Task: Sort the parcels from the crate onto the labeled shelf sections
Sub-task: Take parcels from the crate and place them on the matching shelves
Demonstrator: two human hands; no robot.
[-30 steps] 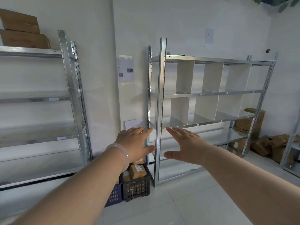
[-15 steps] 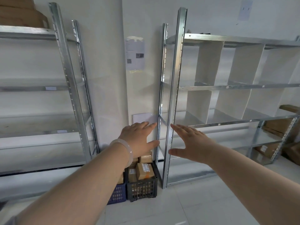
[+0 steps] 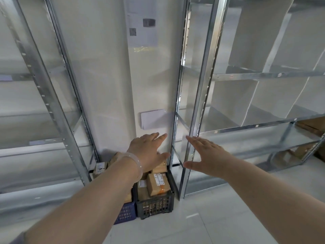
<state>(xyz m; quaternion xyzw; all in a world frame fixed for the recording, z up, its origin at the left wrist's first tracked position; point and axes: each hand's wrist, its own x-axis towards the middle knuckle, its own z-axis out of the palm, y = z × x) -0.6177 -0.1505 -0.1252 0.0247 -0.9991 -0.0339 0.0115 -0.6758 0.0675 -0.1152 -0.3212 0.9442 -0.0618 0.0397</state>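
Two bare forearms, left hand [image 3: 149,154] and right hand [image 3: 207,159] ungloved, pale translucent bangle [image 3: 136,160] round the left wrist near frame centre, blurred sliver of grey-blue sleeve [image 3: 16,240] at the lower left corner.

This is looking like a parcel storeroom. A left rack [image 3: 49,106] and a right rack [image 3: 204,95] of galvanised steel are standing against the white wall [image 3: 105,67], with white dividers [image 3: 232,103] splitting the right one into sections. A black crate [image 3: 154,205] and a blue crate [image 3: 125,213] are sitting on the pale tiled floor [image 3: 193,226], holding labelled cardboard parcels [image 3: 158,184]. A printed sheet [image 3: 142,23] is hanging above.
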